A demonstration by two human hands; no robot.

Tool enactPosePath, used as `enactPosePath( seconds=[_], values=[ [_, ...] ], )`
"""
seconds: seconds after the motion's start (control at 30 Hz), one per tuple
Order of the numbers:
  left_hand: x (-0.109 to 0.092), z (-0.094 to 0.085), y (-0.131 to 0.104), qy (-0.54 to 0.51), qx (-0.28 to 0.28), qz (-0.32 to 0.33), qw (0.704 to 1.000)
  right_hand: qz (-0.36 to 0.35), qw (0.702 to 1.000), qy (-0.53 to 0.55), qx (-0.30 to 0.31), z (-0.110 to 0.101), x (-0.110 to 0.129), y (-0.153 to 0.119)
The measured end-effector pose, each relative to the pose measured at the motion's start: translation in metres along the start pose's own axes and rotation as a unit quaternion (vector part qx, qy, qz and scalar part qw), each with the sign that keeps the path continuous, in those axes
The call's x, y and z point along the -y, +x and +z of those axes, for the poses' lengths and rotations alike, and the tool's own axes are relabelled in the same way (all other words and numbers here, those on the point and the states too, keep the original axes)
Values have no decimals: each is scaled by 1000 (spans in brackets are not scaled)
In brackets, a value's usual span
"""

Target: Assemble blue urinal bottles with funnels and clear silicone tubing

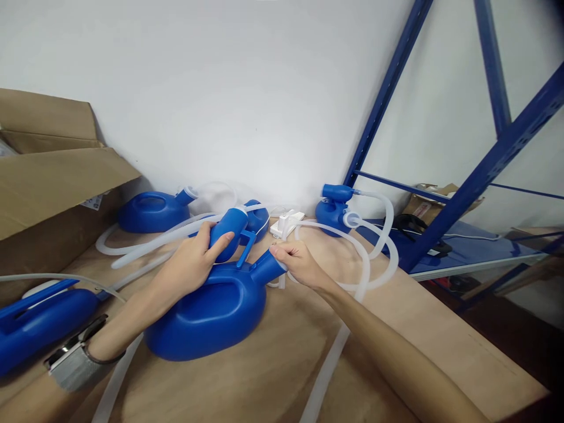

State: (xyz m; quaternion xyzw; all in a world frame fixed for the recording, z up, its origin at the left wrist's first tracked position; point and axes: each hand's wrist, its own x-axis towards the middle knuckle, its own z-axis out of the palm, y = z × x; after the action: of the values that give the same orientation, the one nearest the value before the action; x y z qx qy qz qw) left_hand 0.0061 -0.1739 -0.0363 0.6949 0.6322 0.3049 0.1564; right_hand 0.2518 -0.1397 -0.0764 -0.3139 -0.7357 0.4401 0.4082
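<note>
Jug, blue, sits on the wooden tabletop, its broad body presumably giving stable footing. Left hand wraps its fingers around the blue cylinder, apparently to keep it clear of the neck. Right hand grips the neck's end, thumb on top, likely steadying the jug; cannot tell whether fingers pinch anything else.

Well behind the fingers of our left hand, round the wrist, we wear a watch with a dark case, a silvery edge and a broad grey band; a thin dark cord sits closer to the fingers. Behind the fingers of our right hand, the forearm is bare
</note>
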Motion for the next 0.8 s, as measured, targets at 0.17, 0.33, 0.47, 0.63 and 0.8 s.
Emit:
enactPosePath(
  seconds=[0.17,0.33,0.47,0.63,0.8],
  values=[
    [-4,1,-2,11,3,5,1000,11,1000,-5,-17,-3,-2,2],
    [-5,2,-4,10,4,28,1000,-2,998,-51,-22,-4,3,-2],
    [-3,4,-5,-11,1,40,999,-71,984,-161,-12,-7,12,-10],
    [-3,6,-7,-9,-10,67,998,-142,963,-229,-15,-10,9,-19],
    [-8,-12,-5,52,-50,69,995,-123,967,-222,-19,-10,3,-20]
  ],
)
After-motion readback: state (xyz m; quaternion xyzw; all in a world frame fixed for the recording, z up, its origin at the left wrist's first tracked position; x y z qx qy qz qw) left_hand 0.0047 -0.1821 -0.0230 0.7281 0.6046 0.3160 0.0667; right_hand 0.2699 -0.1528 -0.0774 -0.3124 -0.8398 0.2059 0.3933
